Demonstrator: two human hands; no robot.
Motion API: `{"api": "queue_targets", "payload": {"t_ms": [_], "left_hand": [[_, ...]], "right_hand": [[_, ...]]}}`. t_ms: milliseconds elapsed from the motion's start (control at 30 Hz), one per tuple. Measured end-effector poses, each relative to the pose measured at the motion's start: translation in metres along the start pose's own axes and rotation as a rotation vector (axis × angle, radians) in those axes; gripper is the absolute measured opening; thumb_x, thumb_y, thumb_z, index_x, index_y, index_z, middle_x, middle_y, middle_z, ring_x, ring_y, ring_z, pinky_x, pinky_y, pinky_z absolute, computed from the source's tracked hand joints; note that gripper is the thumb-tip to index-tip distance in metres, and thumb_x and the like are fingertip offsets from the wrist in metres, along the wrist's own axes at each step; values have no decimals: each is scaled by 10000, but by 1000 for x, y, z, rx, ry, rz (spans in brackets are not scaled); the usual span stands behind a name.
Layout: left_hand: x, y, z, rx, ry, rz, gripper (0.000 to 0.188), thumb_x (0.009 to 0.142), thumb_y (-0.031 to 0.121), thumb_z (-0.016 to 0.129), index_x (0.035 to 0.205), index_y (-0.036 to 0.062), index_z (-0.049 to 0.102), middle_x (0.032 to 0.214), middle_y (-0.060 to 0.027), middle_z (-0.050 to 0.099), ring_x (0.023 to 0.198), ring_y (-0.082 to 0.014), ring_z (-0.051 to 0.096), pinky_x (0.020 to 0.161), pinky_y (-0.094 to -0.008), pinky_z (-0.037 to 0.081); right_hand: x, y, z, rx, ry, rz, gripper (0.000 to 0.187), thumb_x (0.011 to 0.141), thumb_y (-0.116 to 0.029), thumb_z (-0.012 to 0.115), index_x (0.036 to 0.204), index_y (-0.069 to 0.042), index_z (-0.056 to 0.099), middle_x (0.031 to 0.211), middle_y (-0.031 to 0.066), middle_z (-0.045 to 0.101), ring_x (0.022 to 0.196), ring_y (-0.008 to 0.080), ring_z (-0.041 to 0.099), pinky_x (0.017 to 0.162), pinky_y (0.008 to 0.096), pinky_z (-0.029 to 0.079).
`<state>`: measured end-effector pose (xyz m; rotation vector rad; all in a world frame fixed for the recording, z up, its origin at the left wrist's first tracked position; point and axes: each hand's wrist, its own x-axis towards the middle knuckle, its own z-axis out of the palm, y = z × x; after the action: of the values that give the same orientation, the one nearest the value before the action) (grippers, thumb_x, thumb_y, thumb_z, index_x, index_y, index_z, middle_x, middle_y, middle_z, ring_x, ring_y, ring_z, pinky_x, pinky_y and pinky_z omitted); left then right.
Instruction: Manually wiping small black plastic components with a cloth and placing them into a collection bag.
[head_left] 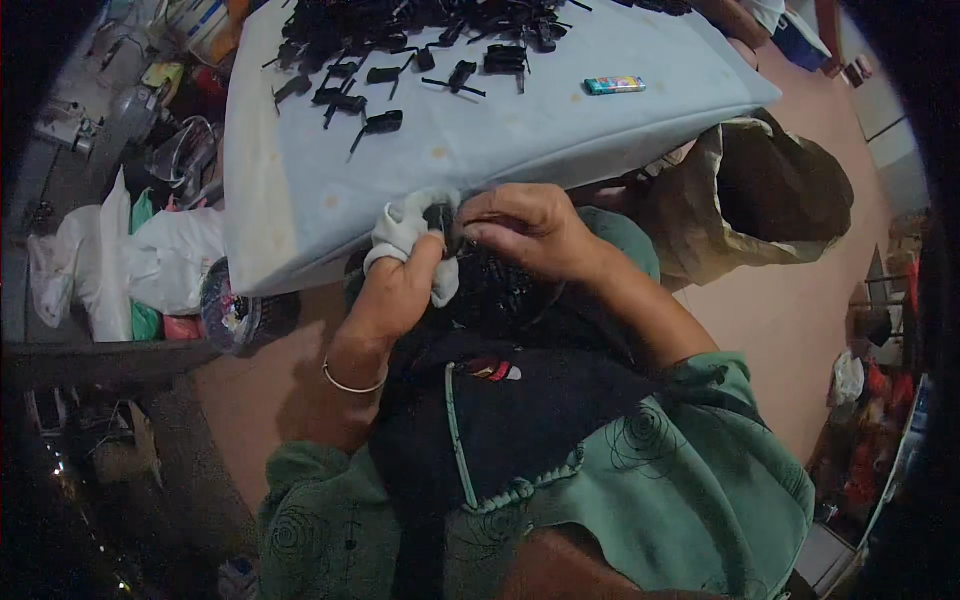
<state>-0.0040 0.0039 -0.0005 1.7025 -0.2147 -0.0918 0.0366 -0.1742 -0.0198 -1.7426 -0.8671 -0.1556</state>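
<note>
My left hand [393, 292] is closed around a small black plastic part [440, 218], with white cloth [398, 232] covering its fingers. Thumb and fingers of my right hand [535, 228] are pinched together right beside that part; whatever lies between them is too small to make out. Below both hands, more black pieces [503, 290] rest in my lap on a dark apron [540, 400]. Similar black parts with thin stems form a pile [400, 45] on the pale-covered table [510, 135], several lying loose at its near side.
A small colourful packet [614, 85] lies on the table's right part. An open brown sack [700, 215] stands at the table's right. White bags [180, 260] and a clear round container [235, 305] crowd the left. Part of another person [735, 18] shows at the far right.
</note>
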Motion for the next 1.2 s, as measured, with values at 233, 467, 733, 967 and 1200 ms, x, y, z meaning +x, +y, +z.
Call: {"api": "queue_targets", "payload": {"t_ms": [233, 467, 733, 967, 1200], "left_hand": [[-1, 23, 4, -197, -57, -208, 212, 843, 53, 388, 1039, 33, 467, 747, -4, 481, 612, -52, 453, 506, -203, 369], [7, -8, 6, 371, 98, 222, 228, 786, 19, 414, 1008, 15, 463, 773, -79, 510, 654, -201, 511, 634, -272, 432], [2, 0, 13, 531, 84, 177, 219, 769, 30, 449, 988, 13, 458, 844, -178, 530, 812, -312, 540, 752, -356, 425], [10, -11, -1, 704, -65, 182, 295, 781, 88, 517, 1067, 27, 483, 871, -187, 550, 822, -328, 538, 733, -361, 430], [24, 8, 0, 499, 105, 30, 300, 800, 116, 551, 1075, 11, 499, 934, -161, 548, 846, -248, 533, 722, -333, 436]], "right_hand": [[-1, -8, 5, 124, -72, 264, 150, 856, -161, 539, 789, -30, 508, 607, 8, 433, 559, 86, 361, 506, 253, 352], [6, -13, 8, 93, -223, 279, 282, 909, -237, 429, 764, -1, 483, 610, 9, 423, 596, 88, 375, 542, 272, 366], [-9, 8, 39, 382, -49, 379, 250, 899, -187, 437, 745, -4, 505, 600, 45, 442, 610, 78, 387, 564, 274, 383], [51, 25, -21, -680, 197, 306, 212, 816, -251, 541, 840, -41, 553, 665, 175, 581, 615, 327, 577, 542, 407, 440], [58, 63, -28, -899, 58, 98, 172, 711, -169, 584, 850, -80, 536, 705, 145, 576, 627, 327, 572, 539, 420, 447]]}}
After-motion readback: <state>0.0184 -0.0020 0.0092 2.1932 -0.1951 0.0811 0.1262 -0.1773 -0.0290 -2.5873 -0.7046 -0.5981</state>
